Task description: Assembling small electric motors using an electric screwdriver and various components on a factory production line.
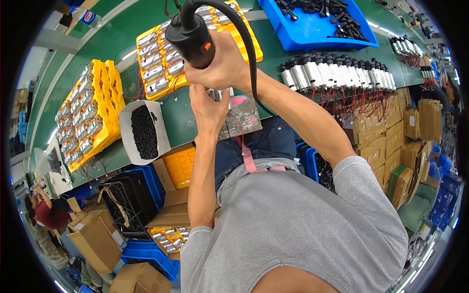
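Observation:
My right hand (225, 63) is wrapped round a black electric screwdriver (190, 43) with an orange switch, held upright over the bench. Below it, my left hand (207, 111) grips a small silver motor (218, 94), largely hidden by my fingers. A thin red wire runs from beside that hand toward my lap. Under the motor lies a worn, greyish block (248, 116) with a pink mark at the bench's near edge. The screwdriver's tip is hidden behind my hands. Close to my left hand stands a white box (128, 128) of small black screws (144, 132).
Yellow trays of silver motors stand behind my hands (145, 39) and at the left (116, 88). A blue bin (293, 41) of black parts is at the back right. Motors with black tops (337, 73) line the bench's right side, red wires dangling. A black cord (252, 53) loops past my right wrist.

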`<state>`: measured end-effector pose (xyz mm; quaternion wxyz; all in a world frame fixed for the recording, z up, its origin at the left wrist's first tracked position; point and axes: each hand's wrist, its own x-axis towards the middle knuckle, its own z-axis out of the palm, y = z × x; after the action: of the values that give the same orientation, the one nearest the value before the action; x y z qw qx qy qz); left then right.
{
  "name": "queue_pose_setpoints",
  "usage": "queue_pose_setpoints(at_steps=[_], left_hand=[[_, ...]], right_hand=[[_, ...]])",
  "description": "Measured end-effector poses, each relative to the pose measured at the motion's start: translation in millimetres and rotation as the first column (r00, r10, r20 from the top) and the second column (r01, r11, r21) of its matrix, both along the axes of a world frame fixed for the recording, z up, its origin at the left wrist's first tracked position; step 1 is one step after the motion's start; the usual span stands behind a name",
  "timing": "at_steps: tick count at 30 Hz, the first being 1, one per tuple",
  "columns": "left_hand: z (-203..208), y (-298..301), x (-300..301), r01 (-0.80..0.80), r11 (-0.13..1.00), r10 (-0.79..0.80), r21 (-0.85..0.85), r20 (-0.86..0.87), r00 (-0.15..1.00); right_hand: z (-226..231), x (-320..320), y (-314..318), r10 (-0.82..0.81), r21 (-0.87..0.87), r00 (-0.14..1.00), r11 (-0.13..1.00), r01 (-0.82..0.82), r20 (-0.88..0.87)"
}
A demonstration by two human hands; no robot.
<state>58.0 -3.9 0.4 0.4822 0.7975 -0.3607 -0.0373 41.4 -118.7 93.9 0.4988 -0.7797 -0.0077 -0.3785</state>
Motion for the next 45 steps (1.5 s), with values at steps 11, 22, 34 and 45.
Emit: queue_pose_setpoints(at_steps=[11, 22, 34, 45], left_hand=[[0.8, 4.3, 4.5, 0.061, 0.994, -0.064, 0.086, 0.042, 0.997], [39.1, -13.1, 7.5, 0.198, 0.69, -0.26, 0.696, -0.018, 0.965], [86.7, 37.4, 2.3, 0.36, 0.933, -0.279, 0.022, -0.586, 0.761], [133.9, -164.6, -170.2, 0.536, 0.842, -0.522, 0.058, -0.159, 0.838]], right_hand=[[-3.7, -8.3, -0.2, 0.039, 0.046, 0.999, 0.998, -0.04, 0.017], [5.0, -60.2, -50.5, -0.109, 0.147, 0.994, 0.983, 0.111, -0.024], [-14.2, -195.4, 25.9, -0.345, -0.147, 0.938, 0.927, 0.346, 0.038], [41.3, -299.4, -39.0, -0.55, 0.16, 0.596, 0.642, 0.75, -0.586]])
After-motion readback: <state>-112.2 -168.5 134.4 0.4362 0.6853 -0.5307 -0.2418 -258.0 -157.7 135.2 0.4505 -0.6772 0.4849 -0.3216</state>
